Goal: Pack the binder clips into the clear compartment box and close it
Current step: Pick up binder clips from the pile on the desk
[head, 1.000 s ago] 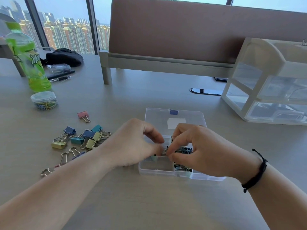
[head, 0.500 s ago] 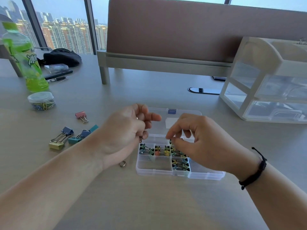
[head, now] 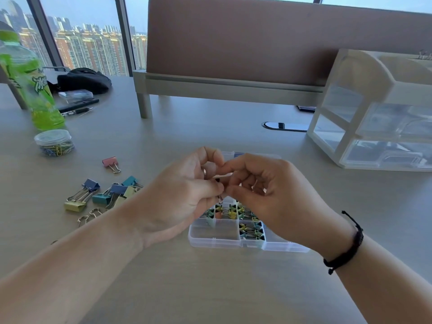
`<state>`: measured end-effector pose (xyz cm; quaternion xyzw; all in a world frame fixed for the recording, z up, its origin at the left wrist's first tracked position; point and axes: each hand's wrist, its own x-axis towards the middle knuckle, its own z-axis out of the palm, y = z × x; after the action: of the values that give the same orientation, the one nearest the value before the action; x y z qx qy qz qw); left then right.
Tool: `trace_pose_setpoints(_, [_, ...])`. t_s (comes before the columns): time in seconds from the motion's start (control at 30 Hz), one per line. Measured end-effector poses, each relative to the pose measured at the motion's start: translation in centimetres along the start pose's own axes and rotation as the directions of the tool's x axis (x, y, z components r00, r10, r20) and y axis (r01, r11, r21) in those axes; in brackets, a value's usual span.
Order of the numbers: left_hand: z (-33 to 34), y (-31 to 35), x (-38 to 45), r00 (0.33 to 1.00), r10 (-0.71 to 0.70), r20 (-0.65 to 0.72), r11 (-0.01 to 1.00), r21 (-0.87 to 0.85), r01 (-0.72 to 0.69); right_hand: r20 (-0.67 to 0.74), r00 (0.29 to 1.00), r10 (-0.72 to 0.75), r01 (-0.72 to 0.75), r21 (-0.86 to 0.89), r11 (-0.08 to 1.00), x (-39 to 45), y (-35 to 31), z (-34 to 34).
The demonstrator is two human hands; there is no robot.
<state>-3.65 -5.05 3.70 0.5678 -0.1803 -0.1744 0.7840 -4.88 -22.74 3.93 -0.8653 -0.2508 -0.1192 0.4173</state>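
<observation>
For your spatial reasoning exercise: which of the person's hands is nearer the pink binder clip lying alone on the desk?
Left. The left hand is to the right of the pink binder clip; the right hand lies beyond it, further right.

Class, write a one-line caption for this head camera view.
Both hands pinch a small binder clip above the open compartment box.

Loose binder clips [head: 102, 197] left of box [head: 215, 239]

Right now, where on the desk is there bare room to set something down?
Bare: the near strip in front of the compartment box, and between box and drawer unit. Crowded: left, with loose binder clips, paper-clip tub, bottle.
</observation>
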Motion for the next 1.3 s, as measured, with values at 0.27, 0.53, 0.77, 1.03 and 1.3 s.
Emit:
trace_pose_setpoints(0.27, [-0.1, -0.1, -0.2, 0.99, -0.023, 0.137, 0.997, -0.069, 0.033, 0.046, 0.998, -0.047, 0.049, -0.046, 0.998, -0.2, -0.3, 0.2])
trace_pose_setpoints(0.53, [-0.7, 0.3, 0.1, 0.974, 0.153, -0.164, 0.808, 0.588, -0.028, -0.04, 0.995, 0.093, -0.096, -0.057, 0.994, 0.1, 0.0, -0.9])
trace_pose_setpoints(0.77, [-1.0, 0.5, -0.2, 0.975, 0.213, -0.058, 0.581, 0.81, -0.079, 0.047, 0.972, 0.228, -0.228, -0.01, 0.974, 0.1, -0.3, -1.3])
trace_pose_setpoints(1.03, [-1.2, 0.6, -0.6, 0.987, 0.162, -0.007, 0.396, 0.916, -0.059, 0.147, 0.958, 0.246, -0.219, -0.175, 0.96, -0.1, -0.7, -1.0])
trace_pose_setpoints(1.3, [-1.7, 0.5, -0.6, 0.994, 0.109, 0.014, 0.352, 0.934, -0.052, 0.197, 0.951, 0.239, -0.197, -0.212, 0.957, -0.3, -0.4, -0.9])
